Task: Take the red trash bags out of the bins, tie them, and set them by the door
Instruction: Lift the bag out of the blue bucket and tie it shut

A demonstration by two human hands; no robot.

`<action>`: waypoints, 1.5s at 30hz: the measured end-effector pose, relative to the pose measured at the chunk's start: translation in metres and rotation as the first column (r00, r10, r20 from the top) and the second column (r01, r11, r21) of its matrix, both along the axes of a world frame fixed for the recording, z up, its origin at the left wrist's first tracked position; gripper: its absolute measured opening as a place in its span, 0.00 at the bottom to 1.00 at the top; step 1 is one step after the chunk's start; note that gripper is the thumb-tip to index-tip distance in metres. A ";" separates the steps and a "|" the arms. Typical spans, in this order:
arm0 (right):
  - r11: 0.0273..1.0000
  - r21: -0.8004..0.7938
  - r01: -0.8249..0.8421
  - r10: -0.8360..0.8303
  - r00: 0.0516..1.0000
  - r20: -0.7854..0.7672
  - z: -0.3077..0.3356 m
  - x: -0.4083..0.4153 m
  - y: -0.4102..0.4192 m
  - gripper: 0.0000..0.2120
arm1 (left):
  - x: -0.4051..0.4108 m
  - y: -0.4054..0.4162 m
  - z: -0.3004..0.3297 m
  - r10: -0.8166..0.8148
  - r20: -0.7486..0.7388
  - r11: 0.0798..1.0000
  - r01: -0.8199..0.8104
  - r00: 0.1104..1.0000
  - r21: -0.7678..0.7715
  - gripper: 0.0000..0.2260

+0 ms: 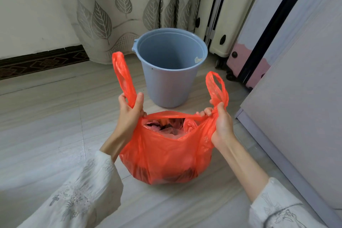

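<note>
- Head view: the pale wood-pattern floor (46, 116) carries everything here. It looks smooth, so the bag may slide on it when the handles are pulled for the knot.
- The round blue-grey plastic bin (171, 72) stands just behind the bag and looks empty. If the arms swing forward during tying, they could knock it over.
- The full red thin-plastic trash bag (166, 155) sits on the floor, already out of the bin, with its mouth open and not yet tied. The film looks thin, and a hard pull may tear it at the handles or let rubbish fall out.
- The left hand (130, 112) grips the left handle loop of the bag.
- The right hand (221, 122) grips the right handle loop. If one hand slips, I think the knot will stay loose.
</note>
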State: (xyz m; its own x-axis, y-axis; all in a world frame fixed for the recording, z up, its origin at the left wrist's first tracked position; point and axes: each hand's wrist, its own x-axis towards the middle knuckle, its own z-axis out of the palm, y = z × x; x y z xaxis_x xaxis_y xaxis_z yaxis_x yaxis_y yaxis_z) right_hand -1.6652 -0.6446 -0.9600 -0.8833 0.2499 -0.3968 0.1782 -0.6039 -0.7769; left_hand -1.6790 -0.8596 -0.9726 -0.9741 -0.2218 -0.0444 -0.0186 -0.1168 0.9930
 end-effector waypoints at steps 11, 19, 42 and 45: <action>0.331 0.919 -0.214 0.295 0.949 0.115 -0.041 0.026 0.025 0.28 | 0.037 -0.009 -0.025 -0.304 0.077 0.890 0.312 0.949 -0.332 0.08; 0.826 0.523 -0.211 0.328 0.934 -0.141 -0.012 0.017 -0.004 0.17 | 0.031 0.014 0.000 -0.263 -0.037 0.951 0.253 0.964 -0.178 0.18; 0.983 -0.172 -0.062 0.094 0.979 0.182 -0.027 0.017 -0.003 0.20 | 0.027 0.004 -0.025 -0.082 0.372 0.913 -0.080 0.924 0.401 0.14; 0.984 -0.083 -0.155 0.167 0.973 0.158 -0.031 0.018 -0.003 0.17 | 0.028 0.005 -0.027 -0.124 0.346 0.936 -0.006 0.930 0.352 0.08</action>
State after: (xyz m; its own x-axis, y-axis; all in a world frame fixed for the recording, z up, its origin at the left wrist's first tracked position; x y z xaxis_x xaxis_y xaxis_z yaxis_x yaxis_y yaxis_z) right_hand -1.6469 -0.6475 -0.9907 -0.8314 0.0763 -0.5504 0.3984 -0.6086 -0.6862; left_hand -1.6514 -0.8550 -0.9993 -0.8884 -0.0717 -0.4534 -0.3814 -0.4343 0.8160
